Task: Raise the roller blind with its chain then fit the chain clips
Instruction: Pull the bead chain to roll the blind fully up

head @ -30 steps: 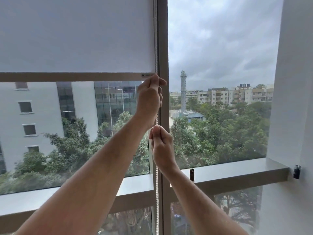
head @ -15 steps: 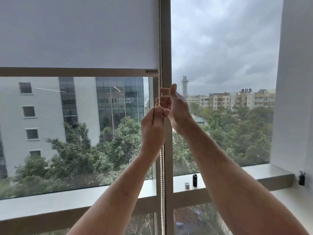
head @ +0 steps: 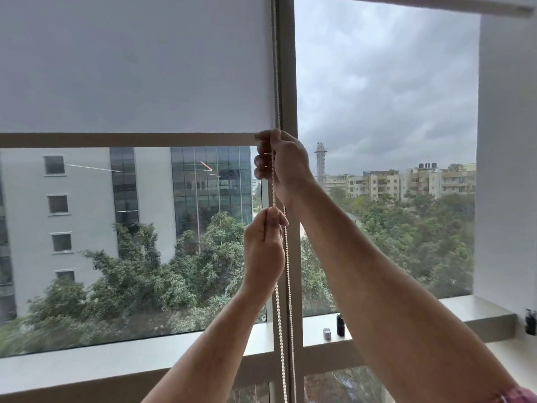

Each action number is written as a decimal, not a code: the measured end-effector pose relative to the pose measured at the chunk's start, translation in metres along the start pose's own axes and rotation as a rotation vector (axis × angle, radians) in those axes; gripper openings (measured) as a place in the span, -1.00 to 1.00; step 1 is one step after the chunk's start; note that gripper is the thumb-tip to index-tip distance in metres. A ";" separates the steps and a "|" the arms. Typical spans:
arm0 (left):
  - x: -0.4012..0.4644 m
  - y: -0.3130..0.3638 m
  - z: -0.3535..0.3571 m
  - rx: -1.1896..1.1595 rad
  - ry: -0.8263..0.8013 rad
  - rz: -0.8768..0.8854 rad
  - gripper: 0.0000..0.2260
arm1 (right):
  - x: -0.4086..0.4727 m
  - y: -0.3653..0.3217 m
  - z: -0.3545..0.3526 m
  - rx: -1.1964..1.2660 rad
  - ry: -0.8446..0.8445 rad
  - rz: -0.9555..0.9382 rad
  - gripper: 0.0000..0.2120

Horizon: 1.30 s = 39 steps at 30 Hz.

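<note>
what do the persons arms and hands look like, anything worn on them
Both forearms are bare, with no watch, rings or gloves visible on the left hand or the right hand. The only clothing in view is a sliver of pink patterned sleeve on the right arm, at the bottom right corner of the frame.

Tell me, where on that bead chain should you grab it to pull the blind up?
Pinch one strand of the bead chain from the room side, between thumb and fingertips, as the left hand and right hand do. It hangs straight and taut beside the window frame, and its beads likely prevent slipping.
</note>
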<state>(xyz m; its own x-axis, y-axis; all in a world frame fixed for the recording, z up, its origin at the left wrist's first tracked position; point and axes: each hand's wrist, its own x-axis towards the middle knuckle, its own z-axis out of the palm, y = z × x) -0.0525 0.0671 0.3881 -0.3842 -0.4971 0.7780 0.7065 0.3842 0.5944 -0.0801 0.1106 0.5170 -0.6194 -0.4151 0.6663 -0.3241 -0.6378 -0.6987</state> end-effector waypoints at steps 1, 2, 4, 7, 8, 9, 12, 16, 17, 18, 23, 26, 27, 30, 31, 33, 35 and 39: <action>-0.001 0.001 0.000 0.006 0.002 0.009 -0.65 | -0.001 -0.006 0.001 0.035 -0.016 0.005 -0.72; -0.002 0.003 0.000 0.016 0.005 0.024 -0.65 | 0.000 -0.009 0.003 0.036 -0.014 -0.017 -0.70; -0.004 0.004 0.001 0.044 0.001 0.038 -0.67 | -0.003 -0.006 0.004 -0.012 0.026 -0.112 -0.65; -0.009 -0.002 -0.001 0.036 -0.076 -0.022 -0.61 | -0.011 0.007 0.000 -0.139 0.070 -0.227 -0.64; -0.011 -0.005 -0.005 0.014 -0.120 -0.058 -0.58 | -0.015 0.012 -0.004 -0.166 0.077 -0.246 -0.65; -0.011 -0.006 -0.009 -0.007 -0.163 -0.083 -0.56 | -0.018 0.016 -0.008 -0.177 0.085 -0.262 -0.65; -0.003 -0.006 -0.023 0.038 -0.178 -0.120 -0.55 | -0.029 0.025 -0.018 -0.223 0.109 -0.308 -0.65; 0.033 0.013 -0.026 0.081 -0.109 -0.206 -0.47 | -0.045 0.039 -0.028 -0.261 0.131 -0.318 -0.65; 0.044 0.023 -0.024 0.062 -0.115 -0.201 -0.47 | -0.049 0.045 -0.029 -0.268 0.127 -0.314 -0.65; 0.054 0.035 -0.021 0.061 -0.128 -0.185 -0.50 | -0.054 0.053 -0.031 -0.262 0.118 -0.307 -0.65; 0.091 0.096 0.008 0.004 -0.223 -0.156 -0.62 | -0.077 0.086 -0.038 -0.224 0.077 -0.217 -0.69; 0.095 0.110 0.030 -0.043 -0.177 -0.166 -0.68 | -0.084 0.092 -0.044 -0.243 0.085 -0.226 -0.70; 0.096 0.110 0.036 -0.031 -0.139 -0.136 -0.68 | -0.084 0.091 -0.046 -0.253 0.076 -0.232 -0.70; 0.092 0.107 0.047 0.086 -0.031 0.022 -0.62 | -0.085 0.086 -0.048 -0.214 0.023 -0.199 -0.67; 0.088 0.107 0.050 0.116 -0.005 0.066 -0.62 | -0.084 0.084 -0.050 -0.178 0.002 -0.170 -0.67; 0.080 0.106 0.052 0.155 0.038 0.126 -0.62 | -0.081 0.081 -0.056 -0.124 -0.029 -0.128 -0.69; 0.070 0.102 0.050 0.175 0.049 0.152 -0.64 | -0.072 0.078 -0.062 -0.134 -0.011 -0.083 -0.53; 0.047 0.088 0.042 0.135 0.012 0.116 -0.69 | -0.046 0.049 -0.068 -0.104 0.057 -0.061 -0.29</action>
<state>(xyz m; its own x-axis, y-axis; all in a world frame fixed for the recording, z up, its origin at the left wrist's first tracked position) -0.0332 0.1100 0.4851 -0.2968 -0.4521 0.8412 0.6591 0.5404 0.5230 -0.1163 0.1429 0.4344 -0.6353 -0.3383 0.6942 -0.4325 -0.5888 -0.6828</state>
